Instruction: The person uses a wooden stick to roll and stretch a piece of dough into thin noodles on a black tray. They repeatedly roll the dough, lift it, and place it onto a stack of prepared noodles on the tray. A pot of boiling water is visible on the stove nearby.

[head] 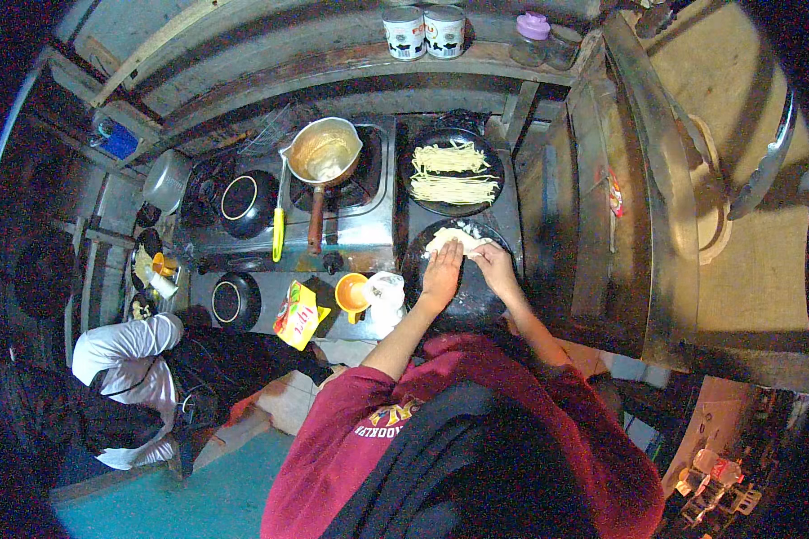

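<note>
My left hand (443, 269) lies flat, fingers stretched out, on a pale flattened piece of dough (455, 237). At the dough's right edge, the fingers of my right hand (496, 268) are curled and appear to pinch it. The dough rests towards the far side of a dark round tray (475, 303) dusted with white flour. Just beyond stands a second dark round plate (418, 202), which carries two rows of thin cut dough strips (453, 190).
A saucepan (315, 222) with pale contents sits on the gas stove (371, 232), beside a yellow-handled utensil (278, 236). Left of my forearm are an orange cup (346, 304), a clear plastic bag (385, 303) and a yellow packet (299, 313). Another person (135, 343) is at the left.
</note>
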Motion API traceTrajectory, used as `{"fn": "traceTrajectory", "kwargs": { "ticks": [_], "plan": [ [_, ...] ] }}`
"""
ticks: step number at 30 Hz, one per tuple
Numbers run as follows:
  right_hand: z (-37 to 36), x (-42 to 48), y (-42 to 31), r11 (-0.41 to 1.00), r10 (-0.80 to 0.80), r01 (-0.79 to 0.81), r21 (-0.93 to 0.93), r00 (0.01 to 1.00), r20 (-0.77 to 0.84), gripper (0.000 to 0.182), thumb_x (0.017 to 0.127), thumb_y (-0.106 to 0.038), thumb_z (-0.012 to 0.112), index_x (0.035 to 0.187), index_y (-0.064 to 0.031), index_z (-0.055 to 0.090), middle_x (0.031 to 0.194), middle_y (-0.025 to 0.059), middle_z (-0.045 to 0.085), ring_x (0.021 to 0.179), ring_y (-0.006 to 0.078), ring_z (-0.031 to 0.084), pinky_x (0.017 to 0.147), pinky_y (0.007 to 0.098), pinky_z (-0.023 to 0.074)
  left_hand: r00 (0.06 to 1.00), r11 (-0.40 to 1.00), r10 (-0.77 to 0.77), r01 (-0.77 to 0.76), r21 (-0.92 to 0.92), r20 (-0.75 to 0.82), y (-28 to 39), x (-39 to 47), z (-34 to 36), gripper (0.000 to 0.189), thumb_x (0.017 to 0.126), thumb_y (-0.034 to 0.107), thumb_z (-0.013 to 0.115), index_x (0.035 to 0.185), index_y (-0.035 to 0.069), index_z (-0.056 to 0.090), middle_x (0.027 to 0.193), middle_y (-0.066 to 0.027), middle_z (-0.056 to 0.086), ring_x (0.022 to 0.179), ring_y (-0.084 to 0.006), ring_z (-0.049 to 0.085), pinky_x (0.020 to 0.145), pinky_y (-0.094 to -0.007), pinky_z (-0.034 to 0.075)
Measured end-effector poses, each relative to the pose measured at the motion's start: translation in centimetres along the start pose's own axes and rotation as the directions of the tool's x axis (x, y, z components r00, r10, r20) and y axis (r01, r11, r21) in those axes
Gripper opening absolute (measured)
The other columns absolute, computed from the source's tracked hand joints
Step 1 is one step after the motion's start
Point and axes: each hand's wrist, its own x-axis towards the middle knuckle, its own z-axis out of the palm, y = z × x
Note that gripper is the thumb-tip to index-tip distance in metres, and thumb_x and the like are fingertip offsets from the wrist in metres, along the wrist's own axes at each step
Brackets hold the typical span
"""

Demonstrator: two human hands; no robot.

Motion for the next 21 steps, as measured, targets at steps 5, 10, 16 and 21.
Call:
{"fn": "traceTrajectory", "kwargs": {
  "ticks": [5,10,16,21],
  "plan": [
    [-1.9,-0.4,-4.5,0.949,0.087,-0.083,0.304,0.996,0.0,0.01,0.079,-0.005,0.062,0.085,0.0016,0.06,0.086,0.0043,0.051,0.068,0.0097,0.048,0.063,0.0224,0.0412,0.998,0.971,-0.03,0.015,-0.239,-0.06,0.2,0.0,-1.4,0.051,0.078,0.007,0.051,0.127,-0.001,0.039,0.131,-0.0162,0.042,0.122,-0.0287,0.041,0.101,-0.0419,0.032],
    [-1.7,-1.7,-4.2,0.987,0.086,-0.083,0.138,0.996,-0.014,0.013,0.076,-0.005,0.064,0.088,-0.0004,0.062,0.092,0.005,0.053,0.072,0.0114,0.052,0.064,0.0231,0.0433,0.945,-0.062,-0.25,0.203,-0.977,0.213,1.2,0.1,-2.1,0.026,0.086,0.011,0.052,0.108,-0.002,0.054,0.107,-0.011,0.059,0.098,-0.0217,0.057,0.084,-0.0287,0.044],
    [-0.6,-3.6,-2.9,0.994,0.097,-0.097,0.048,0.995,-0.003,0.01,0.074,-0.007,0.067,0.081,-0.0001,0.064,0.082,0.0085,0.061,0.072,0.0166,0.058,0.065,0.0273,0.0462,0.879,-0.516,-0.122,0.34,-0.786,0.461,1.8,-2.0,-1.6,0.02,0.084,0.003,0.057,0.104,0.0,0.057,0.101,-0.0108,0.062,0.091,-0.0173,0.061,0.082,-0.0281,0.05],
    [-0.3,-4.3,-3.5,0.998,-0.053,0.053,-0.023,0.998,0.014,0.012,0.075,-0.008,0.066,0.081,0.0011,0.063,0.075,0.0142,0.062,0.07,0.0262,0.061,0.064,0.0319,0.0472,0.837,-0.605,-0.189,0.313,-0.732,0.514,1.0,-3.4,-0.2,0.013,0.083,0.003,0.058,0.096,-0.001,0.058,0.094,-0.0121,0.063,0.086,-0.0192,0.062,0.078,-0.0296,0.052]
  ]
}}
